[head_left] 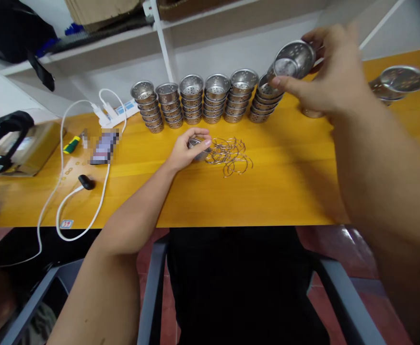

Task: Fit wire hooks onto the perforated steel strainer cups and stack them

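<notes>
My right hand grips a perforated metal cup, tilted, at the top of the rightmost stack in the row. Several stacks of similar cups stand side by side along the back of the table. My left hand is curled around another metal cup at the middle of the table. Touching or just right of that cup lies a loose heap of thin curved wires. Farther right, partly behind my right forearm, are more metal cups.
On the left of the wooden table are a phone, a black mouse, a power strip, white cables, a yellow-green tool and headphones. A shelf runs behind; part of another person shows lower left.
</notes>
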`<state>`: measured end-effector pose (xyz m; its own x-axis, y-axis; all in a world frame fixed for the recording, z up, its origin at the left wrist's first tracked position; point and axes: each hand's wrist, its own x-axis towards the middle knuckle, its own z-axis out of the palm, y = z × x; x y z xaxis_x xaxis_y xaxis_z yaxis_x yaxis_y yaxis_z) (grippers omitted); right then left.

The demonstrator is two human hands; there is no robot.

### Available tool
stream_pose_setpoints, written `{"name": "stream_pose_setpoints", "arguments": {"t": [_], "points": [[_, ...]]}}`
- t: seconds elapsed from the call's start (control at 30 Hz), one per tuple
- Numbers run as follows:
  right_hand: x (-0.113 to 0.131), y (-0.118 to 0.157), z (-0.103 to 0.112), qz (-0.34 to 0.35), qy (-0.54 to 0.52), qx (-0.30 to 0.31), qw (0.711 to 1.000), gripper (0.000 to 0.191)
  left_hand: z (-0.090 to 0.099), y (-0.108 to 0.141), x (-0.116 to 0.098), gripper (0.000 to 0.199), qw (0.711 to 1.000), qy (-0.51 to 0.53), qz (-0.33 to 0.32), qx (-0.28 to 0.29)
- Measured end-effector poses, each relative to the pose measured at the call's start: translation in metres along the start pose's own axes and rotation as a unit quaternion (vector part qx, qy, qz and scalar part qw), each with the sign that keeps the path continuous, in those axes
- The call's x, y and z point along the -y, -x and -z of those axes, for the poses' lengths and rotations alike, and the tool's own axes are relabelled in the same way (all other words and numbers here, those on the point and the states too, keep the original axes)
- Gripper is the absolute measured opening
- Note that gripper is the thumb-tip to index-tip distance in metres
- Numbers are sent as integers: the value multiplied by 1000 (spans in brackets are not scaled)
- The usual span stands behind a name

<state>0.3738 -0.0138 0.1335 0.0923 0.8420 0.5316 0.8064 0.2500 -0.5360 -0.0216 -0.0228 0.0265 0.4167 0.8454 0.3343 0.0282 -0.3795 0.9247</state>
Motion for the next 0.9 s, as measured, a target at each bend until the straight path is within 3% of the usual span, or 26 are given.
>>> {"name": "stream_pose_setpoints", "arguments": {"t": [0.17, 0.33, 0.4, 0.5, 0.57, 0.73, 0.9], "points": [[15, -16, 0, -52, 15, 67, 996, 94, -1, 0, -1, 86, 1000, 1, 7, 3], [18, -12, -11, -83, 19, 77, 993, 96, -2, 1, -1, 85, 1000, 9, 14, 7], [14, -11, -12, -56, 20, 77, 995, 111, -3, 1, -1, 82, 1000, 10, 18, 8], [3, -10, -19, 43, 27, 83, 995, 139, -4, 1, -2, 83, 1000, 9, 23, 11], [-5, -11, -26, 72, 43, 96, 992, 144, -5, 2, -3, 85, 1000, 8, 23, 13], [-9, -13, -37, 39, 59, 93, 993, 126, -3, 2, -4, 83, 1000, 3, 25, 16], [7, -17, -22, -24, 92, 113, 989, 106, -3, 1, -3, 83, 999, -1, 27, 20]]}}
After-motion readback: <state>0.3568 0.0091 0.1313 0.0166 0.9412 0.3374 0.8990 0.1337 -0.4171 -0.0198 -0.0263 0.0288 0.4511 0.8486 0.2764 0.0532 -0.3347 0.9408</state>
